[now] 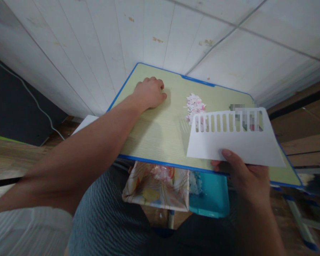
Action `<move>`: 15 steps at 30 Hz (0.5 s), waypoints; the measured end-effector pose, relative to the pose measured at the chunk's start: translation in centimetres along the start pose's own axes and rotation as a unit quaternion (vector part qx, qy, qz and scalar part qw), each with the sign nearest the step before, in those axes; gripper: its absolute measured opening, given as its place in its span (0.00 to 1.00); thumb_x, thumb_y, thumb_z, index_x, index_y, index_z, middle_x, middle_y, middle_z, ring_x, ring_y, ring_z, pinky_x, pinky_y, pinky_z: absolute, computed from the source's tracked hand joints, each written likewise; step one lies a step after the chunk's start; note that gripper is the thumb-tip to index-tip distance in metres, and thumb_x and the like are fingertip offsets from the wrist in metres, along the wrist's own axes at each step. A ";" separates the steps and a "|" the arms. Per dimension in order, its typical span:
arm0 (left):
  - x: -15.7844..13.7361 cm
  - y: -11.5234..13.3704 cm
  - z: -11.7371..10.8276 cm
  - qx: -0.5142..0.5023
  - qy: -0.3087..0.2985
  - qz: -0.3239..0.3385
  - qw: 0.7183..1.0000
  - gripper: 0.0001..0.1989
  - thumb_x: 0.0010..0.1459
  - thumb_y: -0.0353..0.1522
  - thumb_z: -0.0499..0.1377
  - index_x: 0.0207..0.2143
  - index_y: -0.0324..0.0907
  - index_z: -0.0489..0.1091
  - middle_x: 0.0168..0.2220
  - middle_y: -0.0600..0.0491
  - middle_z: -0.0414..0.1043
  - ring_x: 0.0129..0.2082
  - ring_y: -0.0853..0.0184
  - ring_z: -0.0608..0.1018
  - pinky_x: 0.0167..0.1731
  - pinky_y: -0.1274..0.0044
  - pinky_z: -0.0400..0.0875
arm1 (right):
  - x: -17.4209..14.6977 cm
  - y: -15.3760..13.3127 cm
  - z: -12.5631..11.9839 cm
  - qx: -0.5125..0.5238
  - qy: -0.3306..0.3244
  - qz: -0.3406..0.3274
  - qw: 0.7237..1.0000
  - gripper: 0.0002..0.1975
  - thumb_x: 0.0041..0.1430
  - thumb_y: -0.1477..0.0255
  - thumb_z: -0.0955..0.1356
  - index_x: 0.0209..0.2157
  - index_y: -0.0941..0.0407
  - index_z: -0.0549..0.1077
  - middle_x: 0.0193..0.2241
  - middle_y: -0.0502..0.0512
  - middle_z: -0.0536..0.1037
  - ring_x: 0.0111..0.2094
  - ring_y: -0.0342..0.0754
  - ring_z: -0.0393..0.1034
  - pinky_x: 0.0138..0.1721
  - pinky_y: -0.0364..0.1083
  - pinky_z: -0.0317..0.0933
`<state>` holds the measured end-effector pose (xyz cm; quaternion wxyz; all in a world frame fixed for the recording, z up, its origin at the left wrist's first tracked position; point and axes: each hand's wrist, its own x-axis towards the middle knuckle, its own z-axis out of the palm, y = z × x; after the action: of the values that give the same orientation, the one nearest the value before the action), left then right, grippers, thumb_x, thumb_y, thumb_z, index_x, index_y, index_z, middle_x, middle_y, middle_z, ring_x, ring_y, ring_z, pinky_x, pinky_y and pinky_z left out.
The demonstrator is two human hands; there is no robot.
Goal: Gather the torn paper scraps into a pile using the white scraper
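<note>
My right hand point(245, 174) grips the lower edge of a thin white sheet point(229, 144) with a row of slots along its far side, thumb on top. The sheet is held tilted above the right part of a table with a pale top and blue edge point(154, 138). Beyond the sheet's left corner lies a small pile of white and pink bits point(194, 105), partly seen through the slots. My left hand point(150, 92) rests on the tabletop left of the pile, fingers loosely curled, thumb apart, with nothing visible in it.
Below the table's near edge, a cloth-lined container point(154, 199) holds a clear plastic bag of pinkish bits. Beside it is a teal tray point(214, 195) with white pieces. A white panelled wall point(154, 39) stands behind the table. A blurred patch hides something at the right.
</note>
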<state>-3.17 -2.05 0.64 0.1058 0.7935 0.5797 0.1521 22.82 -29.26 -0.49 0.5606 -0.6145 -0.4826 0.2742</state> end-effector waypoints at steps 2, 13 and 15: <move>0.0 0.0 0.0 0.001 0.001 0.001 1.000 0.26 0.78 0.43 0.64 0.73 0.54 0.82 0.75 0.44 0.80 0.80 0.42 0.74 0.82 0.51 0.68 | 0.0 0.1 0.1 -0.002 0.001 -0.006 1.000 0.20 0.64 0.56 0.87 0.30 0.53 0.85 0.22 0.54 0.84 0.18 0.53 0.78 0.20 0.49 0.77; -0.2 0.3 -0.2 0.017 -0.002 0.002 1.000 0.29 0.78 0.42 0.63 0.78 0.53 0.79 0.75 0.42 0.81 0.79 0.42 0.75 0.81 0.51 0.69 | 0.2 0.7 -0.2 0.031 0.011 0.010 0.999 0.13 0.65 0.62 0.84 0.34 0.53 0.84 0.23 0.50 0.83 0.20 0.50 0.76 0.22 0.47 0.75; -0.2 0.4 -0.2 0.024 -0.004 -0.003 1.000 0.30 0.79 0.42 0.63 0.78 0.52 0.79 0.76 0.42 0.79 0.79 0.42 0.75 0.81 0.53 0.69 | 1.2 1.0 0.0 0.041 0.073 -0.004 0.996 0.12 0.64 0.63 0.84 0.38 0.53 0.84 0.25 0.48 0.85 0.20 0.49 0.76 0.21 0.46 0.74</move>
<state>-2.99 -2.35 0.95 0.0894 0.7948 0.5851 0.1341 23.54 -28.08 -1.22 0.6205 -0.6073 -0.4311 0.2457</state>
